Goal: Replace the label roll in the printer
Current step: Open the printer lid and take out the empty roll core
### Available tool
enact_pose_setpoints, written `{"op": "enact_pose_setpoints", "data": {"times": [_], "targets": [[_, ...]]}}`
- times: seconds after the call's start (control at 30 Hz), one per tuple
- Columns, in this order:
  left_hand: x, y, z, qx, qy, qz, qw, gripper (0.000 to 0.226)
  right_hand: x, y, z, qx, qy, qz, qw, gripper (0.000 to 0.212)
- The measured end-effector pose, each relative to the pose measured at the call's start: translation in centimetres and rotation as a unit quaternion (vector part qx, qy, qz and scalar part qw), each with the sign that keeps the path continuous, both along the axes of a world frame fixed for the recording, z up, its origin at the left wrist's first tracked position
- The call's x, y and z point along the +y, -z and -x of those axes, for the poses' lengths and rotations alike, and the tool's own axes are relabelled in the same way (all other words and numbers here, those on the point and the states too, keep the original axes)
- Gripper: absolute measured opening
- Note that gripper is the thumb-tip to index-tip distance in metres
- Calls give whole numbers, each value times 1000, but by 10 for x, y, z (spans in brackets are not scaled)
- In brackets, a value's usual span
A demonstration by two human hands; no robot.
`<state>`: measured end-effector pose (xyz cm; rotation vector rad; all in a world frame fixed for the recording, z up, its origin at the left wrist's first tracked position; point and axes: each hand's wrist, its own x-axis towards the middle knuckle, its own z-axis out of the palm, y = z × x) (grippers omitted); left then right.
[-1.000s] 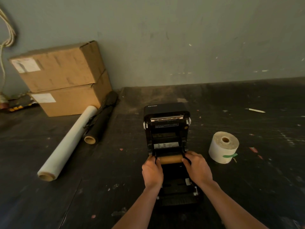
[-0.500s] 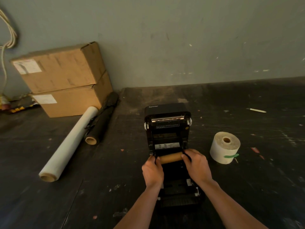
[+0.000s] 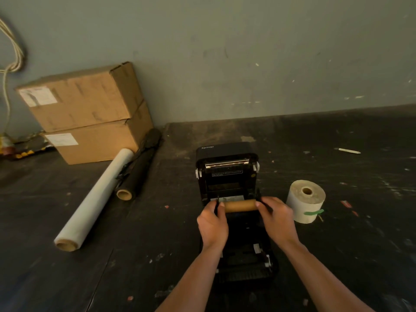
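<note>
The left hand (image 3: 212, 224) and right hand (image 3: 278, 220) are each pinching an end of the empty cardboard core (image 3: 240, 205) over the open Xprinter printer (image 3: 227, 176); lifting evenly should be freeing it cleanly. The fresh label roll (image 3: 305, 203) is standing just right on the desk (image 3: 135, 255).

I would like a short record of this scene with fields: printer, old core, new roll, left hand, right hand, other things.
printer: black printer, lid open, on the dark table
old core: brown cardboard core, bare of labels, held across the open bay
new roll: white label roll, standing on end right of the printer, untouched
left hand: left hand grips the core's left end
right hand: right hand grips the core's right end
other things: two stacked cardboard boxes, white film roll, black roll
</note>
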<state>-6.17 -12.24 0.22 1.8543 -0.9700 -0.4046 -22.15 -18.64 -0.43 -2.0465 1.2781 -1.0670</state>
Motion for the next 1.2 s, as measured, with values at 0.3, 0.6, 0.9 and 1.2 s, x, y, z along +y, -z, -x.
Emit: {"op": "enact_pose_setpoints", "data": {"times": [0.3, 0.6, 0.9, 1.2], "targets": [[-8, -9, 51, 81, 88, 61, 991, 36, -4, -25, 67, -57, 84, -97, 990, 16], [-31, 24, 147, 124, 135, -61, 981, 55, -19, -1, 171, -47, 100, -213, 971, 10], [-40, 62, 211, 157, 160, -199, 954, 34, -39, 44, 237, -59, 122, -364, 921, 11], [-37, 74, 215, 194, 116, -223, 948, 18, -27, 70, 238, -95, 82, -397, 909, 31]]}}
